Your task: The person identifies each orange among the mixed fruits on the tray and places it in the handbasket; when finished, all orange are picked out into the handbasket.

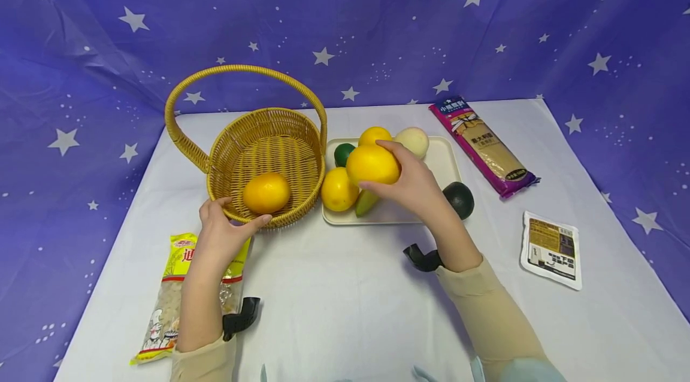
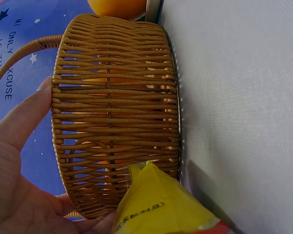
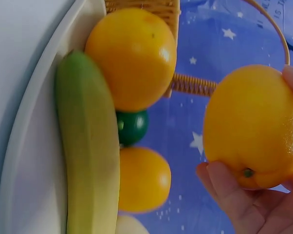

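My right hand (image 1: 412,184) holds an orange (image 1: 373,164) up over the cream tray (image 1: 442,163); the right wrist view shows thumb and fingers round this orange (image 3: 253,126). At the near rim of a wicker basket (image 1: 269,145) is my left hand (image 1: 223,235), gripping the rim with thumb and fingers spread apart along it, seen also in the left wrist view against the basket's woven side (image 2: 117,107). Inside the basket lies one orange (image 1: 266,193). On the tray are another orange (image 1: 339,189), a yellow-orange fruit (image 1: 374,135), a banana (image 3: 90,146), a small green fruit (image 1: 343,154) and a pale round one (image 1: 414,142).
A dark green avocado-like fruit (image 1: 459,200) is at the tray's right edge. Farther right lie a purple noodle pack (image 1: 485,145) and a white pouch (image 1: 551,250). Under my left forearm lies a yellow-topped bag (image 1: 169,304). A starry blue cloth (image 1: 377,29) hangs behind the table.
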`<state>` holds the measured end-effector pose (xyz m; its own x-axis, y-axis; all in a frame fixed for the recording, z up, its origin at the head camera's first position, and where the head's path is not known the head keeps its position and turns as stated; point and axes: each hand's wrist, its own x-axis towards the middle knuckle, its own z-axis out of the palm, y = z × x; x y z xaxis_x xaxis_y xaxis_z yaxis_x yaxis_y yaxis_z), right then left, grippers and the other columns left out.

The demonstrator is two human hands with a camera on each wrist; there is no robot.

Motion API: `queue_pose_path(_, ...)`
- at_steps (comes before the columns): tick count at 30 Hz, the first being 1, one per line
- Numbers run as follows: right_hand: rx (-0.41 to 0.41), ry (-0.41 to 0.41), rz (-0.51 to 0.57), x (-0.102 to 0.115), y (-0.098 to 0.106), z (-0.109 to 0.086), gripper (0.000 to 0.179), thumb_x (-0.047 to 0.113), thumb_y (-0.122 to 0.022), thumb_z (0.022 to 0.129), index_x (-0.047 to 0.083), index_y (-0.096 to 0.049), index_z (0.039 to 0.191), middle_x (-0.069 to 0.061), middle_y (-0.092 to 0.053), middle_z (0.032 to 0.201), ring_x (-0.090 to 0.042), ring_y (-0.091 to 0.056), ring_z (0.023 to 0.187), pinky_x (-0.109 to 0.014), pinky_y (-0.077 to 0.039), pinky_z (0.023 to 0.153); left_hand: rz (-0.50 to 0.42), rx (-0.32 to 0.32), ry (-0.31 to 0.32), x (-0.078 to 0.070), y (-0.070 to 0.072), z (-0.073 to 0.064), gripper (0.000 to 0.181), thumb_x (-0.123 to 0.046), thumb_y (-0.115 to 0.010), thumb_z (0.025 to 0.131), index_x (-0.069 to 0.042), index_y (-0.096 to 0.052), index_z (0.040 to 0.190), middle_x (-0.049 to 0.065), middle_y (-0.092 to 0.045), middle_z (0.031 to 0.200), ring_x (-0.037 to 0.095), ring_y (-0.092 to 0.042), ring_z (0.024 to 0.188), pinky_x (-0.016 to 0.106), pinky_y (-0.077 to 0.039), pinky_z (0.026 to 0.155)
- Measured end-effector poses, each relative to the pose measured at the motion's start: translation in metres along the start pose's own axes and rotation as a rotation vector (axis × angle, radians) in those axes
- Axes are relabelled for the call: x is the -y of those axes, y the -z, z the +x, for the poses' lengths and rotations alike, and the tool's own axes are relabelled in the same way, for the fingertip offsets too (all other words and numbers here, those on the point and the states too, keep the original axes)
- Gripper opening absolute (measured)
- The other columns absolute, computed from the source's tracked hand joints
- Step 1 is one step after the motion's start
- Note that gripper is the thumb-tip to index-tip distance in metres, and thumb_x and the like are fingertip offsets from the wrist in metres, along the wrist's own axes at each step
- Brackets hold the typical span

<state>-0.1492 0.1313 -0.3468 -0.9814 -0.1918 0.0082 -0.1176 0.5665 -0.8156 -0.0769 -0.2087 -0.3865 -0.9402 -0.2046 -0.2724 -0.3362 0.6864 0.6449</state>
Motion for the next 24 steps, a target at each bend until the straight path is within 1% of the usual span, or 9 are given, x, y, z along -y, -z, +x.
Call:
queue_pose_path(4, 0.028, 0.042, 0.05, 0.009, -0.012, 0.01, 0.09, 0.062, -0.079, 0.067, 0.025, -0.045, 0.142, 0.004, -0.05, 0.136, -0.019, -0.053, 0.111, -0.044, -0.045, 0.095, 0.0, -0.007, -0.003, 0.0, 0.0, 0.0, 0.12, -0.077, -0.061, 0.072, 0.001, -0.014, 0.15, 0.024, 0.003, 0.155, 0.049, -0.035, 0.125, 0.061, -0.035, 0.097)
queue_pose_path(7, 0.054, 0.07, 0.044, 0.018, -0.022, 0.017, 0.09, 0.061, -0.08, 0.067, 0.026, -0.045, 0.142, 0.006, -0.05, 0.136, -0.017, -0.053, 0.111, -0.043, -0.045, 0.094, 0.001, -0.008, -0.003, 0.0, 0.0, 0.0, 0.12, -0.077, -0.061, 0.072, 0.001, -0.015, 0.15, 0.024, 0.003, 0.155, 0.049, -0.036, 0.124, 0.061, -0.035, 0.098)
queue_pose_path(11, 0.084, 0.085, 0.034, 0.029, -0.035, 0.027, 0.089, 0.06, -0.08, 0.067, 0.029, -0.044, 0.142, 0.007, -0.05, 0.136, -0.016, -0.054, 0.11, -0.041, -0.047, 0.091, 0.004, -0.01, -0.001, 0.0, -0.001, 0.0, 0.12, -0.077, -0.061, 0.072, 0.001, -0.015, 0.15, 0.024, 0.003, 0.155, 0.049, -0.036, 0.124, 0.061, -0.035, 0.098)
queue_pose_path(14, 0.095, 0.11, 0.037, 0.035, -0.046, 0.036, 0.087, 0.058, -0.08, 0.069, 0.028, -0.045, 0.142, 0.007, -0.051, 0.135, -0.015, -0.054, 0.108, -0.039, -0.047, 0.089, 0.004, -0.009, 0.002, -0.001, -0.001, 0.0, 0.12, -0.077, -0.061, 0.072, 0.001, -0.015, 0.15, 0.024, 0.004, 0.155, 0.049, -0.037, 0.123, 0.061, -0.035, 0.098)
queue_pose_path(19, 0.11, 0.155, 0.043, 0.04, -0.065, 0.046, 0.085, 0.055, -0.08, 0.071, 0.025, -0.045, 0.142, 0.005, -0.053, 0.133, -0.016, -0.056, 0.105, -0.038, -0.049, 0.086, 0.001, 0.002, 0.009, -0.001, 0.0, 0.0, 0.119, -0.076, -0.062, 0.073, 0.0, -0.014, 0.151, 0.023, 0.005, 0.156, 0.049, -0.036, 0.124, 0.061, -0.034, 0.098)
queue_pose_path(24, 0.126, 0.166, 0.031, 0.043, -0.085, 0.055, 0.085, 0.056, -0.079, 0.072, 0.024, -0.044, 0.142, 0.002, -0.053, 0.132, -0.017, -0.057, 0.105, -0.039, -0.049, 0.085, -0.001, 0.0, 0.007, 0.0, 0.0, 0.001, 0.118, -0.075, -0.062, 0.073, 0.0, -0.014, 0.151, 0.023, 0.005, 0.156, 0.049, -0.036, 0.124, 0.062, -0.034, 0.098)
